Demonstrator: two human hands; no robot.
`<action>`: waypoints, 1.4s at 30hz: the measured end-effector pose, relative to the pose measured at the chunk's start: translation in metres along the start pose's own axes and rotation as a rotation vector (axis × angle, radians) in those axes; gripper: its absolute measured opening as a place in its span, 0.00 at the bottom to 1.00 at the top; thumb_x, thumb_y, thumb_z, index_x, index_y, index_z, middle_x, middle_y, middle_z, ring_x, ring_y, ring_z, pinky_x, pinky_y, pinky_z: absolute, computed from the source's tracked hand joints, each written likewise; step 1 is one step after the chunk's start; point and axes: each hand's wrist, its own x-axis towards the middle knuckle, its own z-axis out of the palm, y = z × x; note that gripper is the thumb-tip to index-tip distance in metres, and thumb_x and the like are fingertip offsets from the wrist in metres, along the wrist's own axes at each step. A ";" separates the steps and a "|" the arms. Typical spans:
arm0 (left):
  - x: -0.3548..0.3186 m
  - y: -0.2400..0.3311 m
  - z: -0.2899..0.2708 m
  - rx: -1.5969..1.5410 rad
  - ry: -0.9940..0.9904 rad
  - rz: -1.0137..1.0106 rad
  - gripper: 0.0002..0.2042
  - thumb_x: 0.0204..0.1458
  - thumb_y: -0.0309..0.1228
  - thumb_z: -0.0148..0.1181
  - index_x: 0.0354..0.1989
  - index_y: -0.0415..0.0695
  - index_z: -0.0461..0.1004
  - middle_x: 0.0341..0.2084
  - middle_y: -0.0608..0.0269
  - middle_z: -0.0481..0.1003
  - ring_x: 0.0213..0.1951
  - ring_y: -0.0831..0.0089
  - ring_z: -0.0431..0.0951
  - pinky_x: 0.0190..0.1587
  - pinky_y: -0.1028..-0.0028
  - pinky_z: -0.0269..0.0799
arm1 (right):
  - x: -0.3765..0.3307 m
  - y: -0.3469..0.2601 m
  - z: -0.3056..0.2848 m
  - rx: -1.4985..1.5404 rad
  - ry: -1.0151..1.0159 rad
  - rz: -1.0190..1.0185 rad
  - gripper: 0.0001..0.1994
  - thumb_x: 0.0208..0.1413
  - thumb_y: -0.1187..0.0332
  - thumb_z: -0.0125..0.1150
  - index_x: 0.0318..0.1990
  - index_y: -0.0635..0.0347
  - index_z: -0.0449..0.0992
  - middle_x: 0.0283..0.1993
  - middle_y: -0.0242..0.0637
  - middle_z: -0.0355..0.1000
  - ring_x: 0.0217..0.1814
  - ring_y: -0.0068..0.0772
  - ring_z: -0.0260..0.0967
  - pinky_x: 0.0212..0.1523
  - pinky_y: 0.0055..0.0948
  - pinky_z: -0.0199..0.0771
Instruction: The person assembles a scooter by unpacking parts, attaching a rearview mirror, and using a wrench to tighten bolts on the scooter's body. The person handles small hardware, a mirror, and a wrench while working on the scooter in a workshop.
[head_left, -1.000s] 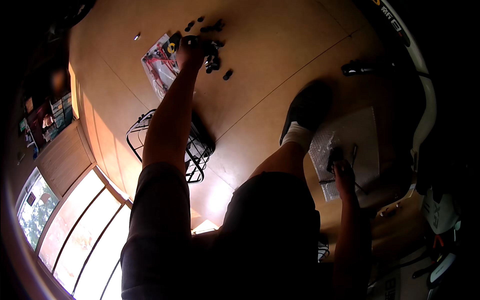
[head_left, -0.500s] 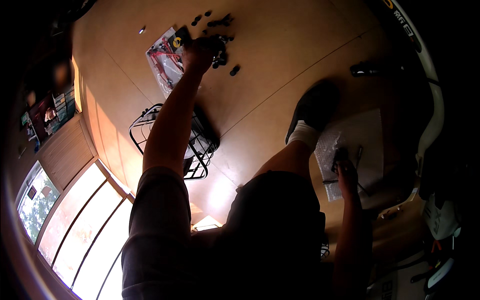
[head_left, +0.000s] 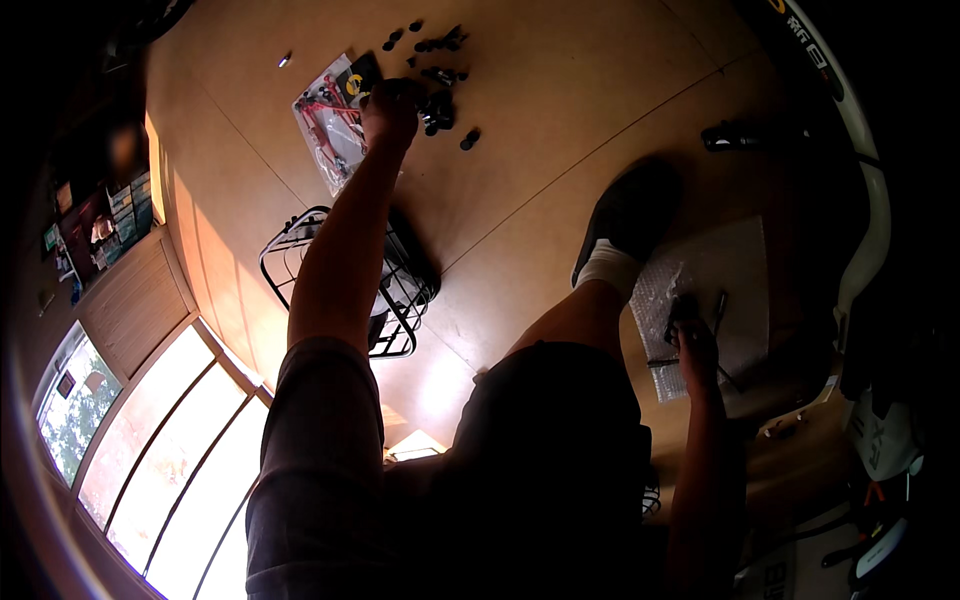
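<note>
At upper left, the left hand [head_left: 390, 112] is placed just beside black parts [head_left: 438, 112] and a plastic bag [head_left: 325, 132] on the floor [head_left: 560, 110]. At right, a dark part [head_left: 682, 306] over bubble wrap [head_left: 745, 262] is touched by the right hand [head_left: 697, 348]. Whether either hand's fingers are closed cannot be told.

the plastic bubble wrap [head_left: 745, 290] looks bumpy and glossy.

looks like a workshop: loose black parts [head_left: 440, 112], a wire basket [head_left: 412, 265] and bubble wrap [head_left: 746, 280] across the tiled floor [head_left: 540, 110].
</note>
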 end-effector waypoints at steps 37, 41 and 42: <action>-0.049 0.035 0.016 0.065 0.027 0.096 0.21 0.53 0.44 0.69 0.54 0.52 0.78 0.44 0.56 0.81 0.56 0.57 0.75 0.59 0.58 0.72 | 0.010 0.026 -0.009 -0.246 -0.001 -0.150 0.06 0.66 0.69 0.58 0.43 0.61 0.78 0.46 0.43 0.75 0.42 0.43 0.77 0.44 0.39 0.76; -0.031 0.009 0.018 0.009 -0.070 -0.011 0.20 0.54 0.44 0.68 0.52 0.49 0.78 0.45 0.53 0.80 0.52 0.54 0.77 0.57 0.57 0.73 | 0.010 0.018 -0.006 -0.148 -0.015 -0.112 0.08 0.67 0.67 0.56 0.43 0.61 0.78 0.42 0.41 0.77 0.41 0.37 0.78 0.42 0.35 0.77; -0.033 0.005 0.019 0.045 -0.001 0.045 0.21 0.53 0.45 0.69 0.51 0.47 0.78 0.45 0.53 0.80 0.50 0.53 0.78 0.56 0.57 0.74 | 0.008 0.013 -0.005 -0.093 -0.010 -0.067 0.08 0.67 0.66 0.56 0.43 0.61 0.78 0.41 0.41 0.77 0.40 0.34 0.78 0.41 0.34 0.77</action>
